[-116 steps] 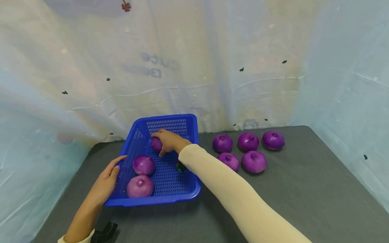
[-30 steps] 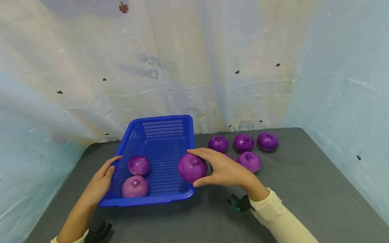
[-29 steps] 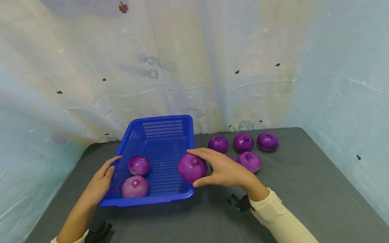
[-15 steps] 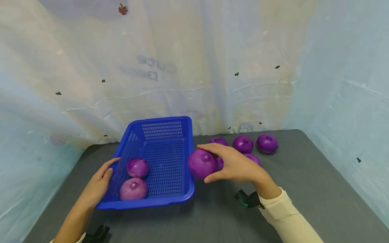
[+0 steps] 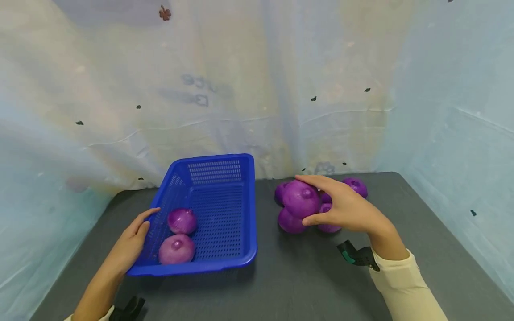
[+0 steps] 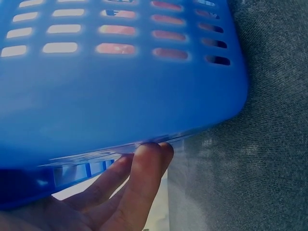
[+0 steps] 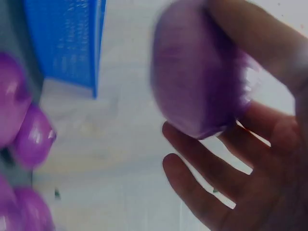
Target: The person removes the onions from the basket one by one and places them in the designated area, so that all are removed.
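My right hand point(image 5: 349, 207) grips a purple onion point(image 5: 299, 198) between thumb and fingers, over a group of other onions on the right of the table. In the right wrist view the held onion point(image 7: 192, 72) shows blurred against the pale cloth, clear of the onions at left. At the left my left hand point(image 5: 130, 243) holds the side of a blue plastic basket point(image 5: 192, 267). Its fingertips point(image 6: 147, 161) are at the rim in the left wrist view. Two onions, one shiny point(image 5: 182, 220) and one paler point(image 5: 176, 249), lie along the basket's left side.
Beneath and around the right hand sit several onions: a front one point(image 5: 292, 223), one at the back left point(image 5: 279, 193) and one at the far right point(image 5: 355, 186). All rest on a grey table point(image 5: 265, 290), backed by a pale cloth curtain point(image 5: 241, 80).
The right hand has lifted an onion out of the basket and carried it right, over the onions on the table. The left hand has stayed on the basket.
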### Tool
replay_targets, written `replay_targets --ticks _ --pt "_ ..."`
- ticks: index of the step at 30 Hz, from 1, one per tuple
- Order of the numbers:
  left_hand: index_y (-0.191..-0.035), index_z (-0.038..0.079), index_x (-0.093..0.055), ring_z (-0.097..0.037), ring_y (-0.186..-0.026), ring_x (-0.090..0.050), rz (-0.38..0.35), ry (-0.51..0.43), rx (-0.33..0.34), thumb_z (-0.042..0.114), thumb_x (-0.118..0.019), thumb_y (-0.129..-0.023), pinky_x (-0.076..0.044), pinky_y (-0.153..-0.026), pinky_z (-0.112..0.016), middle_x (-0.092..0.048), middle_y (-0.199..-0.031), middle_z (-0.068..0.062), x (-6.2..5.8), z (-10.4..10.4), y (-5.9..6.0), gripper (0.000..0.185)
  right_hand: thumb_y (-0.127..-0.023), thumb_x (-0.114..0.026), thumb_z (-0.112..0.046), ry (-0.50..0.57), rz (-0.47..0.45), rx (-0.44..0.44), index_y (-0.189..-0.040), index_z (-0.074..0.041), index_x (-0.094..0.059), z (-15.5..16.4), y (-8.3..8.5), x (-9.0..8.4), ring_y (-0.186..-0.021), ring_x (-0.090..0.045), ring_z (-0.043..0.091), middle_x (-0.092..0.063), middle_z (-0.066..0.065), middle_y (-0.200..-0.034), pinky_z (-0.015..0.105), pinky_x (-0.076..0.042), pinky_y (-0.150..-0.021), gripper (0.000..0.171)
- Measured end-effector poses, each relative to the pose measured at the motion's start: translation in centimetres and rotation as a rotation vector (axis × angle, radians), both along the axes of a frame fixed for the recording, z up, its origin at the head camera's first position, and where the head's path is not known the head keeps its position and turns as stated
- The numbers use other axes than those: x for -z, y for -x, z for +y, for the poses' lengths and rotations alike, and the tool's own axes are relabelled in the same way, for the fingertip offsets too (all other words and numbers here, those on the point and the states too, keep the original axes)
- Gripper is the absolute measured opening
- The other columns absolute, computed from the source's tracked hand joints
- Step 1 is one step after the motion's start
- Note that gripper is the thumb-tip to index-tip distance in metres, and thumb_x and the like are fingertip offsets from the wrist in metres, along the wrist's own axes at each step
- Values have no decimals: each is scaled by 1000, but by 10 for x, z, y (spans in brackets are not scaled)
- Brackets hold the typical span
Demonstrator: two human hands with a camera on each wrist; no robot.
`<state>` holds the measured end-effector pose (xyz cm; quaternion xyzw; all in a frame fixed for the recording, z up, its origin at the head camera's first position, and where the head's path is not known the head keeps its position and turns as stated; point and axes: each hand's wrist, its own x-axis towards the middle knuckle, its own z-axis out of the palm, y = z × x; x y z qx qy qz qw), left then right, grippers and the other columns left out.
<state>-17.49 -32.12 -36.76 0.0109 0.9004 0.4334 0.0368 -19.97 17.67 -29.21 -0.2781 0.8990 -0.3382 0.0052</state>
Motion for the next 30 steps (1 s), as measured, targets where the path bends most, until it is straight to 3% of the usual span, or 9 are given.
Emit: replay_targets --ticks 5,15,22,28,30 --pt "-158 17 -24 -55 -135 -40 12 5 16 31 -20 -111 -39 -100 -70 -28 -158 -30 -2 2 5 50 -75 -80 -58 -56 46 52 -153 -34 -36 21 -2 0 -133 -53 25 -44 2 -155 47 -53 -96 93" --pt "-157 14 -26 -54 -133 -42 22 39 13 29 -20 -111 -40 -99 -67 -30 -156 -30 -6 0 3 49 -77 -82 -51 -79 73 88 -152 -27 -39 46 -9 14 -118 -62 17 -51 1 -146 36 -55 -90 90" --pt "-157 15 -26 -56 -135 -39 11 5 11 29 -19 -111 -38 -101 -70 -28 -157 -30 -3 4 2 49 -77 -81 -52 -153 89 135 -152 -29 -38 74 -13 14 -126 -58 21 -49 3 -150 40 -53 -92 89" --pt "-157 15 -26 -56 -133 -43 31 1 5 28 -19 -111 -42 -98 -68 -31 -156 -31 -2 1 -1 48 -77 -79 -54 -193 123 138 -153 -31 -37 95 -12 10 -126 -54 19 -48 3 -150 28 -51 -90 90" --pt "-157 14 -27 -55 -133 -43 37 8 6 27 -19 -111 -43 -99 -67 -32 -156 -31 -2 0 -1 48 -76 -82 -50 -205 162 141 -152 -32 -37 102 -11 10 -126 -52 18 -47 4 -151 29 -51 -88 91"
